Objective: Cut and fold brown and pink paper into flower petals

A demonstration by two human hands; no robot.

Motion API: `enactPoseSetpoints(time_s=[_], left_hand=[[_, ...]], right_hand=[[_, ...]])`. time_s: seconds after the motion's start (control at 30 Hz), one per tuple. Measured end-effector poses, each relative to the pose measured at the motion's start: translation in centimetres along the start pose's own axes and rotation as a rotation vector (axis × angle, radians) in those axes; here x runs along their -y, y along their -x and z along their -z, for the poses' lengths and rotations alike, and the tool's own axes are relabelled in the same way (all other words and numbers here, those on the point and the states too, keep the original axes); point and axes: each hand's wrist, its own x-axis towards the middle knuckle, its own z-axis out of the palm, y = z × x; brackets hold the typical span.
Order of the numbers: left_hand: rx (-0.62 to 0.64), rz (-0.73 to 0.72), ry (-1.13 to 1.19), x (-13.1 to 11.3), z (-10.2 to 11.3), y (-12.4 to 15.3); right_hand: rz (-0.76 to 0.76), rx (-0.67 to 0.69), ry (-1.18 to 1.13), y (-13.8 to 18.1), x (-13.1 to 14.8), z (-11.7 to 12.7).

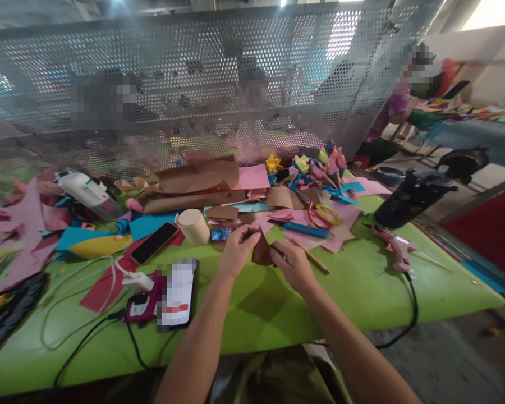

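A small brown piece of paper (261, 251) is held above the green table, between both hands. My left hand (238, 251) pinches its upper left edge with thumb and fingers. My right hand (292, 261) has its fingers closed at the right edge of the same piece. Just beyond the hands lie a blue utility knife (305, 229) and scissors with red and yellow handles (326, 215). Beside the right hand rests a pencil (317, 262). A roll of cream tape (193, 227) stands left of my left hand, with a crumpled blue wrapper (221, 234) near it.
On the right, a glue gun (398, 249) trails a black cord near a dark tumbler (412, 199). Two phones, one dark (155, 243) and one lit (179, 294), lie left by a purple power strip (145, 306). Paper flowers (320, 168) and a perforated metal screen (172, 84) stand behind.
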Motion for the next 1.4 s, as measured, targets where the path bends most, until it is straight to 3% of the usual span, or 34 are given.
enactPoseSetpoints(time_s=[0.8, 0.97, 1.4], left_hand=[[0.095, 0.032, -0.016, 0.07, 0.12, -0.10], [0.183, 0.061, -0.004, -0.26, 0.04, 0.02], [0.181, 0.061, 0.026, -0.01, -0.31, 0.04]], right_hand=[[-0.053, -0.052, 0.026, 0.09, -0.40, 0.10], [-0.079, -0.090, -0.012, 0.13, -0.58, 0.10], [-0.087, -0.086, -0.007, 0.06, -0.46, 0.14]])
